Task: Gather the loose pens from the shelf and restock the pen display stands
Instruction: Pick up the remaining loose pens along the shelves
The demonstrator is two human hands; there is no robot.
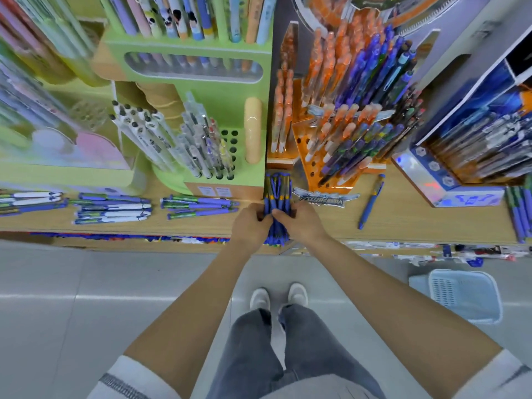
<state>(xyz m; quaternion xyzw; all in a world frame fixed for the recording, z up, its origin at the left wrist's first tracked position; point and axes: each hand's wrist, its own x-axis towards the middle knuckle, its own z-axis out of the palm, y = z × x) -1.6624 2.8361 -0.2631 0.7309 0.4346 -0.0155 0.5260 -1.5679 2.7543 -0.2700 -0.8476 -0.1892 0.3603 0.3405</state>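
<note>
Pens [112, 208] lie loose along the shelf [417, 223] at left, the left hand [250, 226] and right hand [299, 223] curl tightly round a blue bundle [277, 194] at its near edge, and a stray pen [371, 201] lies to their right.

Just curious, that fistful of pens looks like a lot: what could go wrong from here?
The left hand and right hand grip one thick bundle of blue pens at the edge of the shelf; a slack grip could spill some to the floor. The orange stand is crowded with leaning pens, so pushing more in might knock neighbours loose. The single blue pen lying apart could be overlooked.
</note>
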